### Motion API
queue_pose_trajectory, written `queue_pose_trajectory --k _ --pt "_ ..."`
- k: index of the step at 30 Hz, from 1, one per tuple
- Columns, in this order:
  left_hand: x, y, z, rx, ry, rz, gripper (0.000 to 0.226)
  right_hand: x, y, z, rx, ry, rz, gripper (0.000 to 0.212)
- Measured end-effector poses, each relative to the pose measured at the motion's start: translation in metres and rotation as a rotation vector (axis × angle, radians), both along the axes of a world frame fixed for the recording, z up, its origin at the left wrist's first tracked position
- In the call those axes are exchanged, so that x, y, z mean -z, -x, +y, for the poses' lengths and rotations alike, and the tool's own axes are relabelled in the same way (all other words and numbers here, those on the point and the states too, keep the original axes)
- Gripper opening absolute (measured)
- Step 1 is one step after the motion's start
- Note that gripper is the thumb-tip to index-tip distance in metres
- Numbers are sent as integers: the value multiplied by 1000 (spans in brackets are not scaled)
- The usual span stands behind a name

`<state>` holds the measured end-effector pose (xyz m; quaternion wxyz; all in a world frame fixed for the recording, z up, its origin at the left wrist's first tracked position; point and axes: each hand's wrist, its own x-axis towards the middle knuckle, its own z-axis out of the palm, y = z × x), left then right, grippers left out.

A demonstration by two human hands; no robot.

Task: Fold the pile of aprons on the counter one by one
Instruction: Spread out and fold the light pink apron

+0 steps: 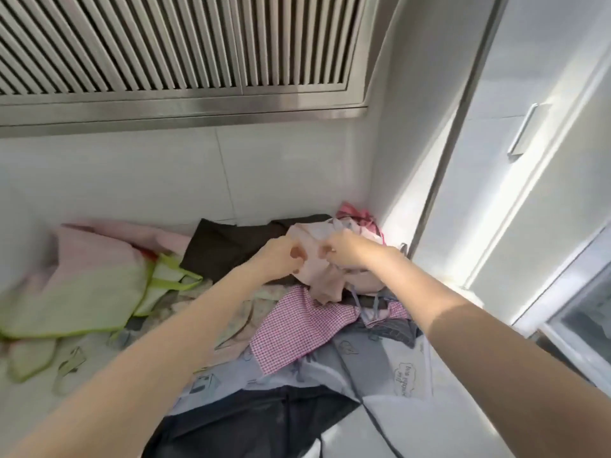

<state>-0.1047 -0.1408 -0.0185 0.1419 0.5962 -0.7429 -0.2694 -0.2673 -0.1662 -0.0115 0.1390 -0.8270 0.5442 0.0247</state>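
A pile of aprons covers the counter. My left hand [285,256] and my right hand [344,252] both pinch a pale pink apron [322,282] at its upper edge, close together, above the back of the pile. Its loose end hangs down between my hands. Under it lie a pink checked apron [297,328], a dark brown apron [228,246], a light grey printed apron [390,375] and a black apron [251,421] nearest me.
A green-edged apron [82,292] and a pink one [109,236] lie at the left on the white counter [36,411]. A steel range hood [172,104] hangs overhead. A tall white cabinet [515,166] with a handle stands at the right.
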Motion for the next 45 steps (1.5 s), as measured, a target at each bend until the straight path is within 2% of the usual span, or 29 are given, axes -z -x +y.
queue_pose_trajectory --k 4,8,9,11,14,18,21,22,24,25,27,30,32,34,35,37,39,41,43,45 --pt "44 -60 17 -81 -113 -59 17 54 -41 9 -12 -202 86 39" --pt "62 -82 22 -123 -138 -86 19 79 -48 15 -35 -374 403 58" --pt "64 -84 22 -120 -147 -88 19 86 -45 17 -15 -431 467 59" --pt "61 -91 19 -120 -155 -83 18 96 -45 17 11 -408 487 55" --pt "43 -93 8 -108 -115 -78 19 90 -49 1 119 -162 326 35" --pt "10 -80 -7 -92 -12 -54 33 40 -68 -26 357 -6 -36 32" --pt "-9 -65 -15 -71 50 58 51 -13 -94 -35 309 56 -326 23" --pt "-16 -61 -16 -91 74 134 47 -33 -103 -32 235 100 -385 22" --pt "-25 -61 -22 -204 127 270 16 -68 -117 -22 85 144 -453 22" --pt "-29 -65 -26 -261 162 285 7 -79 -119 -19 27 144 -472 22" --pt "-32 -75 -34 -285 209 235 19 -84 -116 -19 -59 119 -404 20" --pt "-29 -87 -31 -298 149 360 26 -49 -98 -20 -53 -25 -28 36" --pt "-15 -93 -25 -285 60 381 23 -8 -84 -19 5 -169 151 55" --pt "4 -97 -21 -262 -54 317 9 29 -77 -14 34 -261 263 70" --pt "12 -98 -18 -245 -113 280 6 42 -74 -11 39 -247 293 72" --pt "29 -99 -14 -224 -212 209 28 58 -75 -5 17 -91 351 64" --pt "37 -96 -9 -215 -272 174 47 60 -78 -5 -9 5 328 46" --pt "42 -92 -6 -192 -355 202 57 56 -85 -10 -24 -41 195 30" --pt "44 -91 -3 -175 -388 200 48 45 -102 -12 -74 -65 49 17" --pt "47 -97 -2 -197 -295 104 28 27 -121 -12 -135 -42 -135 23"
